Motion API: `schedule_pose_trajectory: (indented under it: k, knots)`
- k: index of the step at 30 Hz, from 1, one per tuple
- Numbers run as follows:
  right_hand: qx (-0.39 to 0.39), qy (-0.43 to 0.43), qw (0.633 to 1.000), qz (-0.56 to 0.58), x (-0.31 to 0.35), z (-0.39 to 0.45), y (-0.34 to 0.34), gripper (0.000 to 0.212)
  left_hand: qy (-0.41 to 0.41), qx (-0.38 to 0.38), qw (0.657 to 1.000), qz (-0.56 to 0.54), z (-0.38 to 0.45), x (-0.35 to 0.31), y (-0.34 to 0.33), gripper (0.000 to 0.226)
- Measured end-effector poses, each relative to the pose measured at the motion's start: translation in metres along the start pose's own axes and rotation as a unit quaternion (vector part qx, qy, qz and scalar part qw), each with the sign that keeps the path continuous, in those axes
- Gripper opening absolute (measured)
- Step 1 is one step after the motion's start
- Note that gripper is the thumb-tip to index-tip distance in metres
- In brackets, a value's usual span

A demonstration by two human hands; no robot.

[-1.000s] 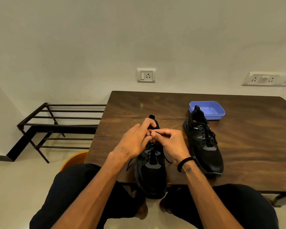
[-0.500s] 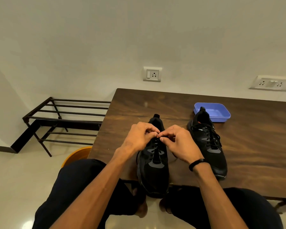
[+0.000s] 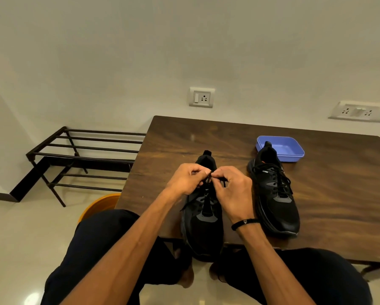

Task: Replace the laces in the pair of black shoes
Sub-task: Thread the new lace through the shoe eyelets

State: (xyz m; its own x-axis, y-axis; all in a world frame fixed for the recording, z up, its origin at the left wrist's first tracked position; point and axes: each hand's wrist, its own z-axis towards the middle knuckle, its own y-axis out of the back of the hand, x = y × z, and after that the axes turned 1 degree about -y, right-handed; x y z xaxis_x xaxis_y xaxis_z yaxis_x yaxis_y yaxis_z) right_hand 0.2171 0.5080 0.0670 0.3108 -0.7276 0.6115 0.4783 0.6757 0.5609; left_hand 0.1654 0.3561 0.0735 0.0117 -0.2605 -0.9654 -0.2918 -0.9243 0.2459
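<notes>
Lacing of the near shoe [image 3: 203, 225], apparently at its upper eyelets. The left hand [image 3: 185, 180] and right hand [image 3: 234, 192] met above the tongue, each pinching the black lace [image 3: 209, 179] between thumb and fingertips; the lace thus lay directly within both grips, while the shoe stood on the table [image 3: 338, 194] edge beneath them. The second shoe [image 3: 274, 194], already laced, stood just right. The next move probably required drawing the lace through and taut.

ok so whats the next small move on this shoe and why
Probably draw the lace ends apart to snug them. Both the left hand and right hand pinch it at the top of the near shoe, while the other shoe already looks laced.
</notes>
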Motion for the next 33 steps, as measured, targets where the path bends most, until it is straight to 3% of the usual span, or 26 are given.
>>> schedule_pose_trajectory:
  k: [5,10,17,21,23,25,27,29,31,33]
  knots:
    - [0.064,-0.065,0.995,-0.047,-0.003,-0.003,0.023,0.019,0.011,-0.082,0.988,0.127,0.01,0.01,0.007,0.018]
    - [0.26,-0.21,0.94,-0.077,-0.012,-0.017,0.056,0.013,0.05,-0.154,0.976,0.145,0.017,0.023,0.011,0.022]
    - [0.307,-0.241,0.918,-0.076,-0.021,-0.013,0.066,0.011,0.053,-0.188,0.968,0.156,0.037,0.027,0.016,0.038]
    - [0.317,-0.238,0.914,-0.087,-0.026,-0.009,0.072,0.01,0.088,-0.082,0.968,0.22,0.043,0.025,0.026,0.034]
    - [0.3,-0.238,0.919,-0.095,-0.027,0.004,0.077,0.023,0.077,-0.075,0.953,0.282,0.041,0.021,0.034,0.019]
    - [0.176,-0.219,0.952,-0.126,-0.035,0.026,0.083,0.041,0.041,-0.09,0.935,0.342,0.035,0.012,0.037,0.025]
    - [0.091,-0.239,0.951,-0.175,-0.053,0.049,0.09,0.058,0.076,-0.063,0.94,0.328,0.026,-0.001,0.034,0.044]
    - [0.161,-0.327,0.91,-0.197,-0.077,0.063,0.092,0.083,0.191,0.003,0.952,0.24,0.017,-0.01,0.026,0.067]
    - [0.259,-0.381,0.871,-0.171,-0.099,0.068,0.092,0.1,0.282,0.074,0.937,0.195,0.009,-0.015,0.021,0.092]
    - [0.286,-0.38,0.864,-0.166,-0.106,0.066,0.086,0.098,0.317,0.093,0.931,0.156,0.003,-0.013,0.018,0.105]
